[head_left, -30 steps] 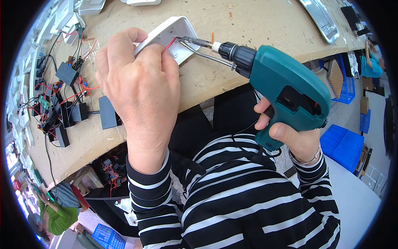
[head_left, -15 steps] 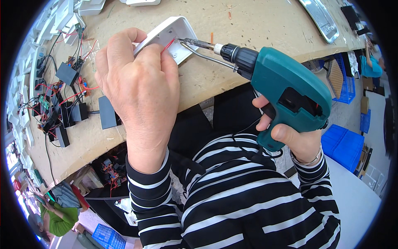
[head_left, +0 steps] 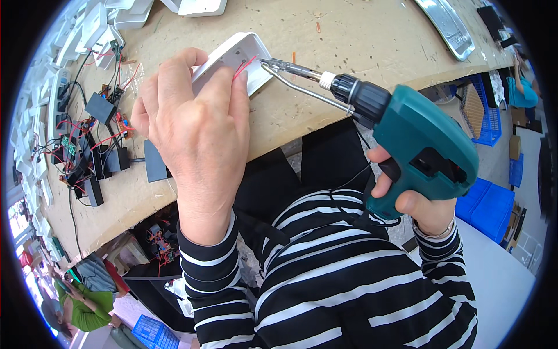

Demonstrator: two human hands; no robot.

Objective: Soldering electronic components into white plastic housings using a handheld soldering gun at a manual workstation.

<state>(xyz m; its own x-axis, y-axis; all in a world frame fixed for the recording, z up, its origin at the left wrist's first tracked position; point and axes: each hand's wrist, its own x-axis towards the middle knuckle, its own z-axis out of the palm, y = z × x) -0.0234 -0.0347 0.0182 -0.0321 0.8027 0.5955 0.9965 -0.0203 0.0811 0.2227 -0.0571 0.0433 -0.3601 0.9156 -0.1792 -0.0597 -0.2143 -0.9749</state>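
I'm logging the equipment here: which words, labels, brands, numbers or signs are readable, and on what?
None can be read.
The green soldering gun in the right hand and the white housing in the left hand show no legible lettering.
Any print on the circuit boards is too small.

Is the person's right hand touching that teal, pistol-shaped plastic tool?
Touching: the head view shows the right hand wrapped around the teal tool.

Green soldering gun (head_left: 418, 129) now farther from the left hand (head_left: 200, 128)
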